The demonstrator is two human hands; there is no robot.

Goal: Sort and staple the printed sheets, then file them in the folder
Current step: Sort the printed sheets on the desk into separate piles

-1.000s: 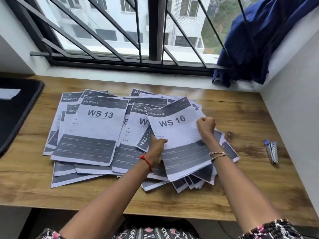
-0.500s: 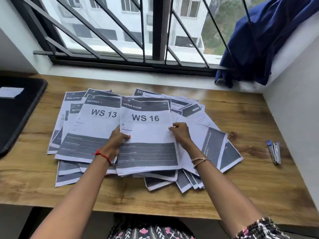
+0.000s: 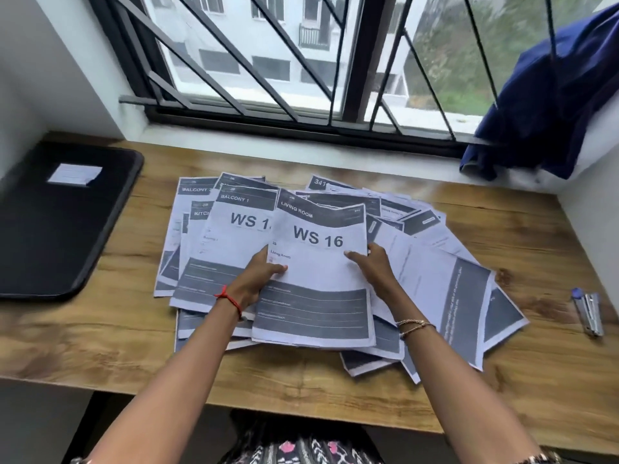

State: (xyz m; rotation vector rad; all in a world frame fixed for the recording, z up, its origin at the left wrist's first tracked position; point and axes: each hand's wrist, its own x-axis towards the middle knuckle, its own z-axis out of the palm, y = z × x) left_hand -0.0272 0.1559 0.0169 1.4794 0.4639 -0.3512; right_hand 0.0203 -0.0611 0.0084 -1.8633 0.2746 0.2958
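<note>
A loose spread of printed sheets (image 3: 445, 289) covers the middle of the wooden desk (image 3: 536, 236). On top, the sheet headed LIVING ROOM WS 16 (image 3: 318, 276) is lifted slightly, its top edge bowed. My left hand (image 3: 258, 279) grips its left edge, thumb on the paper. My right hand (image 3: 371, 266) grips its right edge the same way. The BALCONY 1 sheet marked WS 13 (image 3: 231, 239) lies just left, partly covered. A black folder (image 3: 63, 222) with a white label lies shut at the far left. A small silver stapler (image 3: 589, 313) with a blue end rests at the far right.
A barred window (image 3: 301, 61) runs along the back of the desk. A dark blue cloth (image 3: 549, 105) hangs over the sill at the back right. A white wall (image 3: 596, 229) closes the right side. Bare wood shows between the papers and the stapler.
Both hands carried the WS 16 sheet leftward from the right part of the pile, squared it up, and now hold it raised beside WS 13. The camera view shifted left.
</note>
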